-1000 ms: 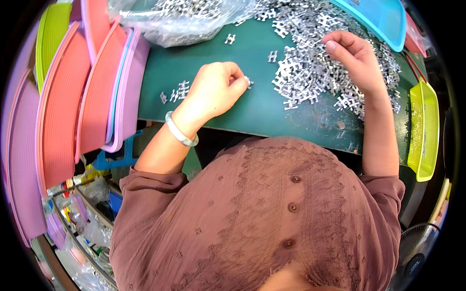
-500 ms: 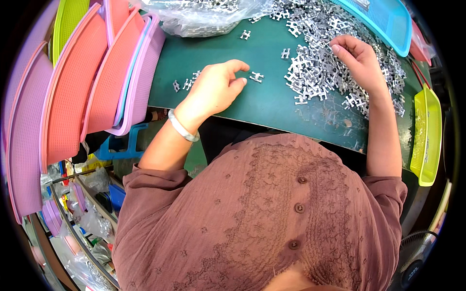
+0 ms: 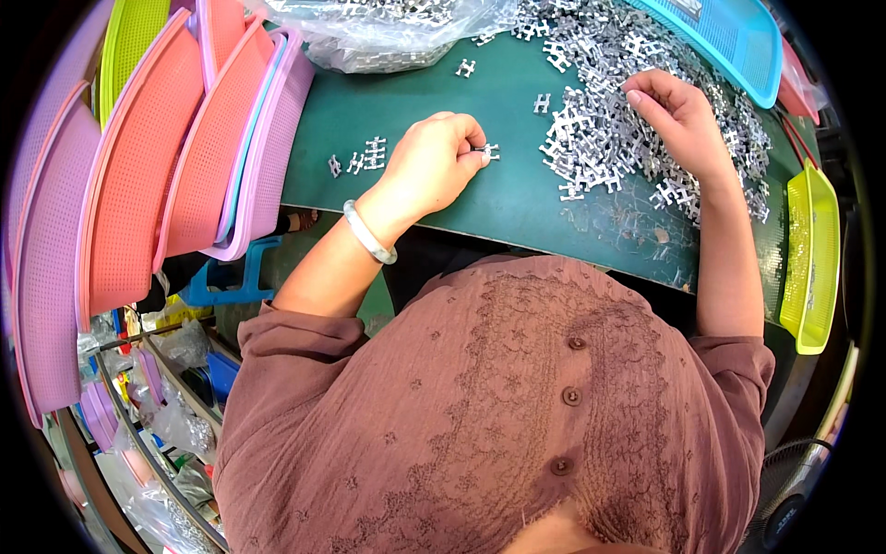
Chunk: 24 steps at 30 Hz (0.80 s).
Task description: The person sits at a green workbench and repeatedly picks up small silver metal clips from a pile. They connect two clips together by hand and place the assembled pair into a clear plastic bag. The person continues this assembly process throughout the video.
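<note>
My left hand (image 3: 426, 168), with a pale bangle (image 3: 367, 233) on its wrist, pinches a small silver H-shaped metal part (image 3: 492, 151) between thumb and forefinger at the table top. Left of that hand, a few similar parts (image 3: 373, 153) lie on the green table (image 3: 388, 97). My right hand (image 3: 681, 122) is over the big heap of the same metal parts (image 3: 591, 138), its thumb and forefinger curled close together. Whatever its fingertips may hold blends into the heap. Two single parts lie apart, one metal piece (image 3: 542, 102) beside the heap and another piece (image 3: 465, 68) farther back.
A clear plastic bag (image 3: 369, 46) of metal parts sits at the back. Nested coloured baskets (image 3: 134, 166) crowd the left side. A blue basket (image 3: 743, 55) stands at the back right, and a yellow-green basket (image 3: 812, 263) hangs by the right edge. A blue stool (image 3: 231, 282) is below.
My left hand has moved slightly right and closed on the metal part that lay by its fingertips, uncovering the parts to its left. My right hand has shifted only a little.
</note>
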Each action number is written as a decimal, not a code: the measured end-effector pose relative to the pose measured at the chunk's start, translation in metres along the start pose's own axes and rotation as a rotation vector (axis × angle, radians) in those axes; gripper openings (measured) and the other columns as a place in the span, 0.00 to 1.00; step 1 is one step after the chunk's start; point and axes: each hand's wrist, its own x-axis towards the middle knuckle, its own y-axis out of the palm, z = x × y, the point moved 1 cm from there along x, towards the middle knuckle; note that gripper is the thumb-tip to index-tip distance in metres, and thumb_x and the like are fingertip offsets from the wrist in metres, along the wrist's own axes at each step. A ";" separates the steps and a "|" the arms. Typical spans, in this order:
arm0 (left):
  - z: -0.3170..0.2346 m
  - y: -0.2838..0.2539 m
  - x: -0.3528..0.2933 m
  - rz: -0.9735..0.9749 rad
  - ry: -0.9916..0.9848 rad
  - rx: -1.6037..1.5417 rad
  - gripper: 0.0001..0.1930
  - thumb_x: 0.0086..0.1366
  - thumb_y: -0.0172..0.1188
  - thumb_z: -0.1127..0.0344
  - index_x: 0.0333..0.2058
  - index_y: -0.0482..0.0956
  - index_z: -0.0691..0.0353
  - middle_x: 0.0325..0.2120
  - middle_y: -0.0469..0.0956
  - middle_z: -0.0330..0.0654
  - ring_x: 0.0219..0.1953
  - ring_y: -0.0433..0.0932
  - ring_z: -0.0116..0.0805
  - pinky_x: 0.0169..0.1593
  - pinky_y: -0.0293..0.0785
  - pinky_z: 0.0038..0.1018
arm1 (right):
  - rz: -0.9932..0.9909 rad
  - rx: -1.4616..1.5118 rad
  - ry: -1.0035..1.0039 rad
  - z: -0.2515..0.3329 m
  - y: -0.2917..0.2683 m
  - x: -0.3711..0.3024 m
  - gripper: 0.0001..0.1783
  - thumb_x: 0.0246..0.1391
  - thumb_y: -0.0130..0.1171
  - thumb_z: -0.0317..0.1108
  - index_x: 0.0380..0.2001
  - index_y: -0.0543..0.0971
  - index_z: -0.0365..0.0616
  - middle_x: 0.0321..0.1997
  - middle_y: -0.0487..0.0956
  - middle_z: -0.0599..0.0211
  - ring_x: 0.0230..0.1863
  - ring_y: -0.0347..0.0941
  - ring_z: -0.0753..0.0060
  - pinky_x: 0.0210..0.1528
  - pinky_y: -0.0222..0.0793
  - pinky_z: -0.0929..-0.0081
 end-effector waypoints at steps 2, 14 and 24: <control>0.000 0.000 0.000 0.013 -0.027 -0.008 0.08 0.47 0.62 0.70 0.26 0.74 0.65 0.22 0.69 0.41 0.22 0.68 0.30 0.27 0.65 0.25 | 0.011 -0.010 -0.004 0.002 0.000 -0.001 0.10 0.51 0.54 0.32 0.33 0.74 0.36 0.26 0.74 0.75 0.28 0.65 0.87 0.31 0.62 0.86; 0.001 -0.003 0.001 0.002 0.003 0.065 0.10 0.46 0.63 0.69 0.25 0.73 0.65 0.23 0.70 0.43 0.22 0.70 0.34 0.27 0.66 0.27 | 0.014 -0.044 -0.066 0.007 0.002 -0.002 0.08 0.50 0.54 0.30 0.32 0.75 0.37 0.26 0.74 0.73 0.28 0.65 0.85 0.31 0.62 0.85; -0.014 0.005 0.001 -0.218 0.285 -0.021 0.07 0.48 0.60 0.76 0.24 0.69 0.63 0.25 0.73 0.41 0.19 0.69 0.32 0.23 0.66 0.24 | 0.042 -0.117 -0.223 0.023 0.007 -0.005 0.06 0.48 0.54 0.28 0.29 0.75 0.37 0.23 0.71 0.69 0.24 0.65 0.80 0.26 0.61 0.82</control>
